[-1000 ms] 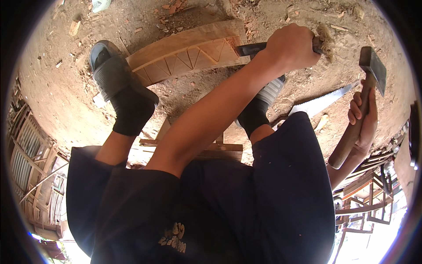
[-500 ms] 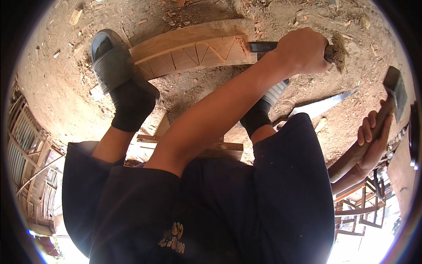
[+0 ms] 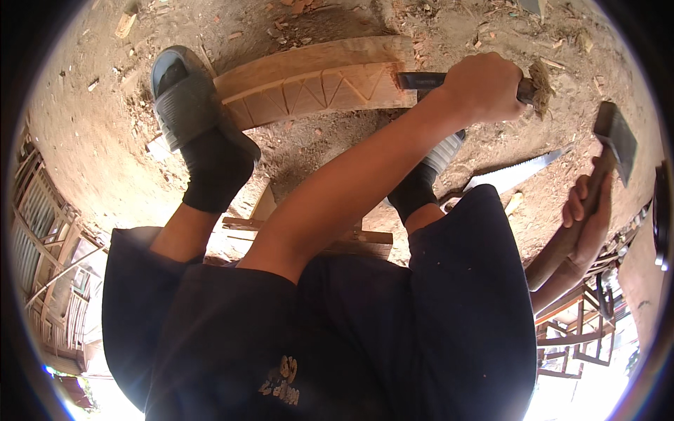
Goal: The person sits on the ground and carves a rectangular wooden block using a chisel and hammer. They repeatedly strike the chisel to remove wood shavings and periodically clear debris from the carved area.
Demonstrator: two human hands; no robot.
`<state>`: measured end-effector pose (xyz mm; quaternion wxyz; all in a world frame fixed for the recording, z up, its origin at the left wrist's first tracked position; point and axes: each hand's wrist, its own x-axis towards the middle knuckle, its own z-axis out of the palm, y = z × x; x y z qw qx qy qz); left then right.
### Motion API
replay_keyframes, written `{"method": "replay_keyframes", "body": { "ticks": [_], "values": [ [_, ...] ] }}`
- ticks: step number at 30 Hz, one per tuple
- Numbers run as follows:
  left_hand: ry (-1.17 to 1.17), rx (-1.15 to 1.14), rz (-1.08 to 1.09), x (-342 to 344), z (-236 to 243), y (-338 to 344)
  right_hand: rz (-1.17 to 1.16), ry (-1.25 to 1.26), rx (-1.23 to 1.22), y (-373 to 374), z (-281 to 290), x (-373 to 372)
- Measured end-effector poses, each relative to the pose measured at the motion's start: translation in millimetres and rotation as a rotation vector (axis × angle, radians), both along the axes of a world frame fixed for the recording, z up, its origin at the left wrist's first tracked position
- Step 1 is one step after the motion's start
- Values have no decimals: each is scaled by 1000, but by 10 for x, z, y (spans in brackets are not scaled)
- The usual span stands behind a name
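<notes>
My left hand [image 3: 484,88] is closed around the handle of a chisel [image 3: 420,81], whose frayed butt sticks out to the right. The chisel's dark blade lies level, its tip touching the right end of a curved wooden board [image 3: 309,59]. Zigzag grooves or lines run along the board's near side, and the wood at the tip looks rough and reddish. Off to the right, my right hand [image 3: 593,217] grips the wooden handle of a hatchet [image 3: 621,144]. The hatchet's metal head is raised, apart from the chisel.
My left foot in a grey slide sandal [image 3: 186,112] is at the board's left end; my right sandal [image 3: 444,151] is partly behind my forearm. A handsaw [image 3: 519,172] lies on the dirt ground. Wood chips are scattered about, and wooden frames [image 3: 579,326] stand at lower right.
The hatchet in my right hand has shifted a little to the left. My left hand and the chisel stay against the board, while the whole view has moved slightly.
</notes>
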<state>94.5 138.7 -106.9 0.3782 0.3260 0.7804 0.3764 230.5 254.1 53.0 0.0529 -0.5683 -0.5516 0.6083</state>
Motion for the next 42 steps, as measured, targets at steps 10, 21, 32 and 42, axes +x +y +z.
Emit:
{"method": "replay_keyframes", "body": {
  "ticks": [10, 21, 32, 42],
  "values": [
    [3, -30, 13, -10, 29, -39, 202, -298, -11, -303, -125, -41],
    [-51, -78, 54, -12, -71, 89, 17, -59, -33, -95, -409, -156],
    [22, -73, 82, 30, -260, 231, -74, 201, -75, 598, -669, -24],
    [25, -167, 175, 31, -428, 132, 110, -81, -408, 366, -910, -62]
  ]
}}
